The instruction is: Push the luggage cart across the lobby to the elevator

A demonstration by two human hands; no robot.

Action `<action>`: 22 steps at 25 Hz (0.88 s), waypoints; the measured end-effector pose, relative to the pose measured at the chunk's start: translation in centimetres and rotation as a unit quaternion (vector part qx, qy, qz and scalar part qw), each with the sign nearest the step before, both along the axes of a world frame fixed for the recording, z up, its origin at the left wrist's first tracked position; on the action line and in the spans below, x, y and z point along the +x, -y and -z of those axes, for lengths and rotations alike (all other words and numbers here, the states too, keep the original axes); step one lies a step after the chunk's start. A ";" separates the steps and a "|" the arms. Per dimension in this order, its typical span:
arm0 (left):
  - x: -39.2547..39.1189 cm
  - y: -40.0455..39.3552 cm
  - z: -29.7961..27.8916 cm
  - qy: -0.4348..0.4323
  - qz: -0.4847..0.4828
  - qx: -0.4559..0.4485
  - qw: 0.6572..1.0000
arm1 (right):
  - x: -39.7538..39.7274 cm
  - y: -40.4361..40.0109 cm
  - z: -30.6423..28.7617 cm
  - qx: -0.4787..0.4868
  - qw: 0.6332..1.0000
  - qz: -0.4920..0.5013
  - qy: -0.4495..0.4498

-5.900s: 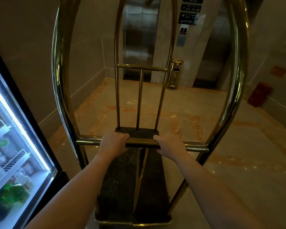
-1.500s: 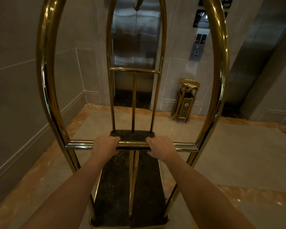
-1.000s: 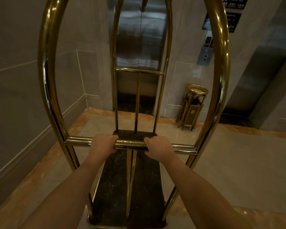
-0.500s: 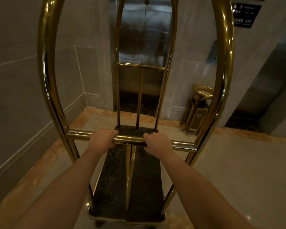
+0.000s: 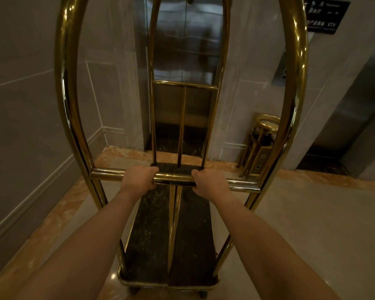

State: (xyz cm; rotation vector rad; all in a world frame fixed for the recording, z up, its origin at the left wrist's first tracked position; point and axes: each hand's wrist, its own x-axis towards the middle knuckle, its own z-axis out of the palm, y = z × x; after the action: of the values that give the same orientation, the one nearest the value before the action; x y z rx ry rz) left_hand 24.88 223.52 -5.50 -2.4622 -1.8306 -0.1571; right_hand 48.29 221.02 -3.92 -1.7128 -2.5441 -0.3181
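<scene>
In front of the closed brushed-steel elevator doors, the tall polished-brass luggage cart stands on the pale marble floor, its far end pointing straight at the doors and close to the dark threshold below them. The person stands at the near end, both bare forearms stretched forward. The left hand is curled tight over the horizontal brass push bar, fingers wrapped across its top and thumb tucked beneath. The right hand is clamped on the same bar just beside it, with a short stretch of brass showing between the two. The cart's dark carpeted deck runs away beneath the arms, split lengthwise by a thin brass rail, and carries no bags. Two arched brass hoops rise at either side of the view and curve inward overhead. Against the grey tiled wall to the right of the doors stands a brass ashtray bin. Higher on that wall hangs a black sign with white lettering, too blurred to read in full. A second elevator opening shows at the far right.
</scene>
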 end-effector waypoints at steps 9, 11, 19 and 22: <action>-0.6 -10.3 -0.3 -0.012 0.017 0.034 0.999 | -0.6 -10.6 0.3 0.009 1.000 0.008 -0.008; -0.5 -11.9 -0.3 -0.024 0.013 0.049 0.998 | -0.7 -12.5 0.4 0.008 1.000 0.007 -0.008; -0.2 -19.3 -0.4 -0.002 -0.006 0.061 0.998 | -0.5 -20.6 0.5 -0.002 1.000 -0.005 -0.007; 0.0 -22.2 -0.5 0.010 -0.011 0.057 0.998 | -0.3 -23.4 0.6 -0.001 1.000 -0.007 -0.016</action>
State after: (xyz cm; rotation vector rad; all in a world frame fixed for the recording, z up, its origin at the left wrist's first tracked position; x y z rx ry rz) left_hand 24.87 245.74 -5.02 -2.3716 -1.8016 -0.2772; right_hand 48.03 244.41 -4.55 -1.6852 -2.5339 -0.2847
